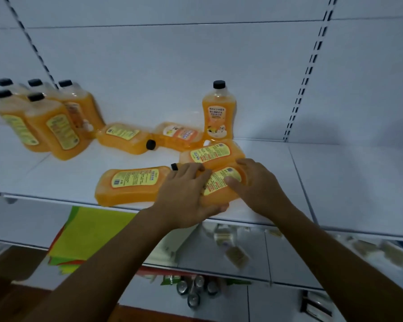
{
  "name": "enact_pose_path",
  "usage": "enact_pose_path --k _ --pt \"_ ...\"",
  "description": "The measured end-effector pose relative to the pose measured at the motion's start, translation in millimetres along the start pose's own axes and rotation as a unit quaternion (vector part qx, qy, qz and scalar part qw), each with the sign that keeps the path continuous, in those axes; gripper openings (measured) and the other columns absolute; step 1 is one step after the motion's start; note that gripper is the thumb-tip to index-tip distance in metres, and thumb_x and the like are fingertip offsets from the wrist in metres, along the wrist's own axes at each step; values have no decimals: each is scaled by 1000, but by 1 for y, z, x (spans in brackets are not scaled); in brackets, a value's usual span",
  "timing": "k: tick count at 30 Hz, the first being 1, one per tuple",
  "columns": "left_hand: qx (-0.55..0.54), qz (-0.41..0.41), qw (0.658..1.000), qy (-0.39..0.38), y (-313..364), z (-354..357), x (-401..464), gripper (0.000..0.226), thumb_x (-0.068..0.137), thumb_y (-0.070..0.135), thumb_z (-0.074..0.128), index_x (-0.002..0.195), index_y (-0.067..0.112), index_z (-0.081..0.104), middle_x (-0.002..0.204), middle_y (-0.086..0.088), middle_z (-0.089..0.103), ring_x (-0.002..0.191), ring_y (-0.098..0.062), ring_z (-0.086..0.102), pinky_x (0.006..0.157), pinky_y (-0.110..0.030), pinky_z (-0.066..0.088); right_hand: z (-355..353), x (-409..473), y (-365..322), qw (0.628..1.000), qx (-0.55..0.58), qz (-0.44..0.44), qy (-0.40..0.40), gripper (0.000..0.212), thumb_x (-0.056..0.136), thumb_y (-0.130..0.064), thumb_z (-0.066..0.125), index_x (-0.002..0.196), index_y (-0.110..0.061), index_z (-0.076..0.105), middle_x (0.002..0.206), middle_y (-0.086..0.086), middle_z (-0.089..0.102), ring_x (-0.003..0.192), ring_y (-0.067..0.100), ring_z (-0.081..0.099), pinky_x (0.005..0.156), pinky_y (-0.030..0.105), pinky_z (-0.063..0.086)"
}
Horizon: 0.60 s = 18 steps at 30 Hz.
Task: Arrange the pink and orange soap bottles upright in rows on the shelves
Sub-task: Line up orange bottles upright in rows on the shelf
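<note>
both hands, left hand (184, 196) and right hand (254, 184), are wrapped round one fallen orange bottle (221, 184); four more fallen bottles (130, 184) beside and beyond them are left to be stood, six standing bottles (49, 126) further off are judged done, and no pink bottles are seen.

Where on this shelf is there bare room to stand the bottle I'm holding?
Bare shelf lies right of the lone upright bottle, toward the right slotted upright. A smaller bare patch sits at the back between that bottle and the upright group on the left. The middle and front are crowded with lying bottles.

Head camera looks forward and down, close over the white shelf (277, 182)
</note>
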<state>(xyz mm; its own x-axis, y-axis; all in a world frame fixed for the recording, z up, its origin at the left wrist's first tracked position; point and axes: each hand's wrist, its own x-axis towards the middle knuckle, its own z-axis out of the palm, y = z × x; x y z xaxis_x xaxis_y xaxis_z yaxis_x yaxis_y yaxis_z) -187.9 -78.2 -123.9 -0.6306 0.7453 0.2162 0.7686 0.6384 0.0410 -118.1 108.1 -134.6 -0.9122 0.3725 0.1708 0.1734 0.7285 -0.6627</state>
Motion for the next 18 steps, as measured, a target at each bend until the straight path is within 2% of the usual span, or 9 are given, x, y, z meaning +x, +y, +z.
enact_pose_path --k 2,6,10,13,16,18 --pt "13 23 1000 -2 -4 2 -1 93 71 86 40 141 24 37 134 -1 41 126 -22 36 98 -40 37 -1 -2 0 1000 5 -3 3 58 89 -51 58 139 -23 43 129 5 54 99 10 48 80 23 39" --pt "2 28 1000 7 -2 5 1 85 70 72 57 138 24 40 127 -4 44 123 -24 38 97 -37 36 2 -9 1 1000 14 -15 20 52 90 -51 55 135 -25 49 128 5 56 99 9 50 79 19 38" --pt "-22 19 1000 6 7 3 1 81 67 70 57 133 24 46 122 -3 50 119 -23 42 98 -37 36 1 -18 6 999 14 -22 37 53 92 -51 50 137 -23 48 139 4 47 114 14 50 85 18 36" --pt "-38 8 999 -4 22 -2 0 80 66 72 58 132 26 50 119 -1 53 115 -22 46 99 -38 37 -12 -29 14 999 16 -33 8 64 86 -58 46 140 -23 45 149 2 35 126 18 43 91 23 36" --pt "-77 -10 997 -22 39 -11 2 81 68 72 61 134 28 50 119 0 57 110 -21 53 94 -37 42 -31 -39 28 994 38 -93 -45 70 77 -50 70 138 -27 43 154 -4 24 127 10 34 97 27 38" --pt "-109 -31 993 -45 49 -17 4 84 67 71 64 137 27 49 120 0 57 106 -22 57 88 -38 47 -38 -44 38 989 -8 -131 -67 77 75 -38 79 139 -26 40 156 -5 21 130 11 32 100 27 36"
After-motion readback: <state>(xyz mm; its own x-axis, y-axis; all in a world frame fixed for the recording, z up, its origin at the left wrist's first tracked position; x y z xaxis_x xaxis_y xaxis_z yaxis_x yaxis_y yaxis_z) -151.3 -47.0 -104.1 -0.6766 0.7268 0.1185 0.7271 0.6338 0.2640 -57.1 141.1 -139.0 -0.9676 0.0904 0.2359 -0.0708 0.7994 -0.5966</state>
